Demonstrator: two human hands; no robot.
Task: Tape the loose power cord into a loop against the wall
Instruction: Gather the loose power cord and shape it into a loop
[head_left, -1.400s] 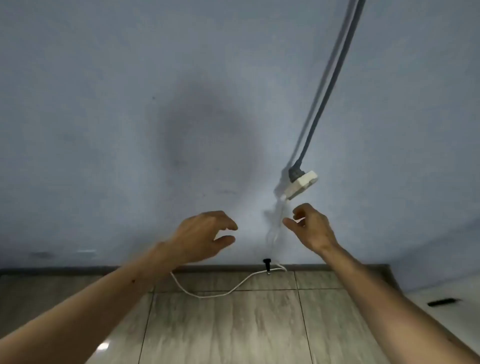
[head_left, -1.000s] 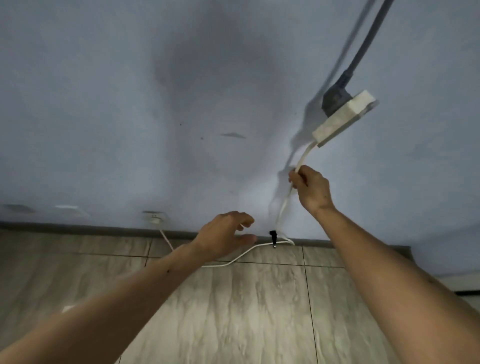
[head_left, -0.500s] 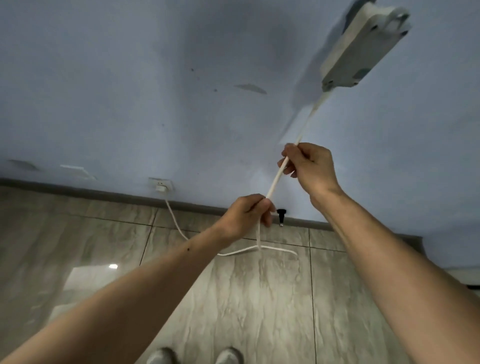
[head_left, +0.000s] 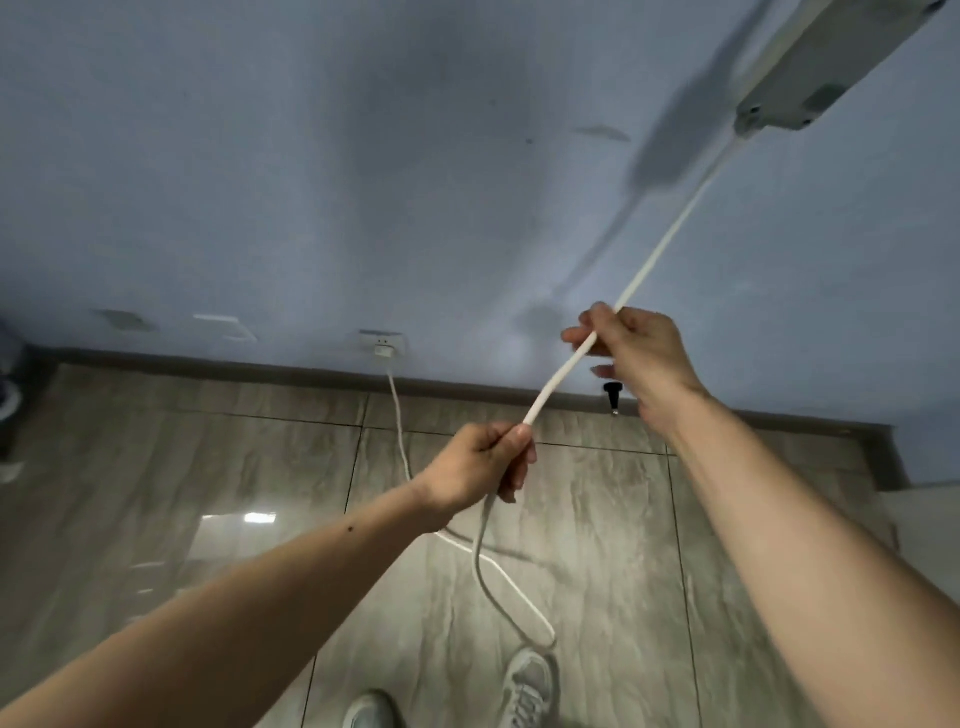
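Note:
A white power cord (head_left: 670, 239) runs taut from a white power strip (head_left: 810, 67) at the top right, down through both my hands. My right hand (head_left: 636, 353) grips the cord higher up, near the blue wall (head_left: 311, 182). My left hand (head_left: 483, 465) pinches it lower down, over the floor. Below my left hand the cord hangs in a slack bend (head_left: 498, 597), lies on the tiles and leads to a plug in the low wall socket (head_left: 383, 345). No tape is in view.
A dark skirting board (head_left: 208, 364) lines the foot of the wall. A small black doorstop (head_left: 613, 395) stands by it. Glossy grey floor tiles (head_left: 182, 493) spread below. My two shoes (head_left: 527, 691) show at the bottom edge.
Both hands have moved in from empty air and gripped the cord, the right first, then the left. The cord's slack has been lifted off the floor. The view has come closer and tilted down.

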